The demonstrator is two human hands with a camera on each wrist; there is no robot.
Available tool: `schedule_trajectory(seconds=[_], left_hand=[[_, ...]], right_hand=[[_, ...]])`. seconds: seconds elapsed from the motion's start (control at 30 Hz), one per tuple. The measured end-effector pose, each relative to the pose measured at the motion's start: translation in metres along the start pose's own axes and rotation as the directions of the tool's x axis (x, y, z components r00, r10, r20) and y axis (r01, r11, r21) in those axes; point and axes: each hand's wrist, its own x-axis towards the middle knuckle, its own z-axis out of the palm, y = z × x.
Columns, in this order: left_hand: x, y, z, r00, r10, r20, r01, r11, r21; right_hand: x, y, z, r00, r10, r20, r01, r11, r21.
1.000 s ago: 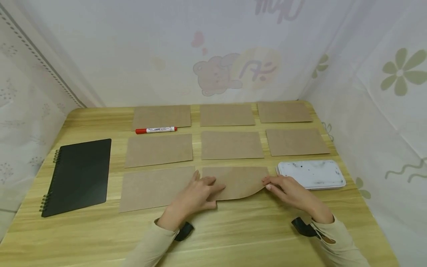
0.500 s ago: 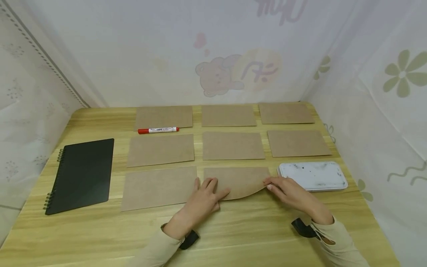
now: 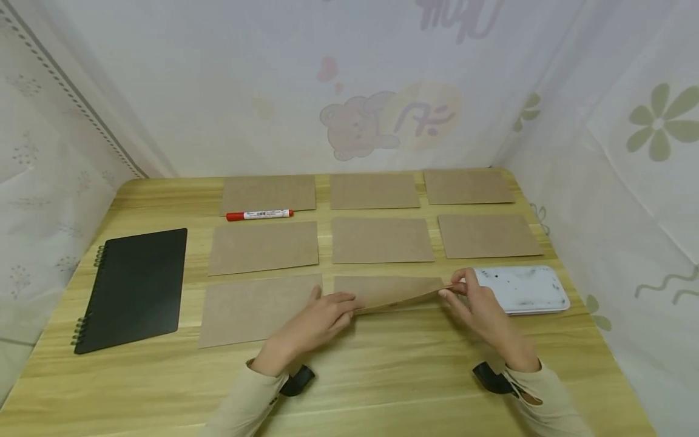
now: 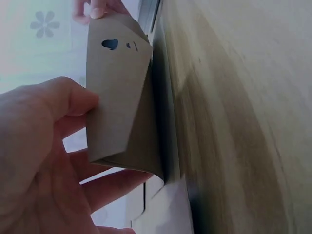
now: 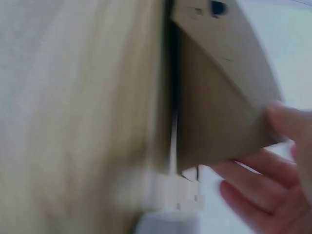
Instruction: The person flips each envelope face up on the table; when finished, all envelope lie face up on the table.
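Note:
In the head view a brown kraft-paper envelope (image 3: 390, 291) lies in the middle of the nearest row, its near edge raised and bent. My left hand (image 3: 314, 321) grips its left end; the left wrist view has the thumb on the face and fingers behind the paper. At the other end my right hand (image 3: 483, 312) pinches the right corner between thumb and fingers. Both wrist views show the envelope's underside (image 4: 114, 92) with a folded flap and small dark printed marks. Another envelope (image 3: 246, 309) lies flat by my left hand.
More brown envelopes (image 3: 382, 241) lie in rows behind. A red-and-white marker (image 3: 259, 215) rests by the back left one. A black spiral notebook (image 3: 136, 291) lies at the left, a white, dark-smudged case (image 3: 524, 288) at the right. Fabric walls surround the table.
The envelope's near edge has risen and tipped away from me. My right hand has moved up and slightly right with its corner; my left hand has shifted from pressing on it to gripping its end.

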Motion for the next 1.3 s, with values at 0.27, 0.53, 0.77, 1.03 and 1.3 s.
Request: schedule_trajectory(seconds=[0.27, 0.53, 0.77, 1.03, 1.3], left_hand=[[0.003, -0.005, -0.005, 0.998, 0.012, -0.057, -0.016, 0.997, -0.081], [0.003, -0.008, -0.004, 0.982, -0.05, -0.183, 0.022, 0.988, -0.154], [0.001, -0.012, -0.005, 0.947, -0.047, -0.317, -0.011, 0.984, -0.18], [0.004, -0.015, -0.006, 0.91, 0.082, -0.406, -0.115, 0.992, -0.06], [0.008, -0.019, -0.005, 0.831, 0.214, -0.513, -0.264, 0.964, -0.024]], right_hand=[[0.004, -0.005, 0.011, 0.944, -0.188, -0.27, 0.152, 0.977, -0.149], [0.008, 0.001, 0.02, 0.878, -0.321, -0.355, 0.295, 0.947, -0.126], [0.011, 0.0, 0.024, 0.853, -0.308, -0.42, 0.294, 0.951, -0.101], [0.015, -0.003, 0.027, 0.839, -0.256, -0.48, 0.265, 0.963, -0.052], [0.011, -0.001, 0.027, 0.832, -0.235, -0.502, 0.248, 0.968, -0.042]])
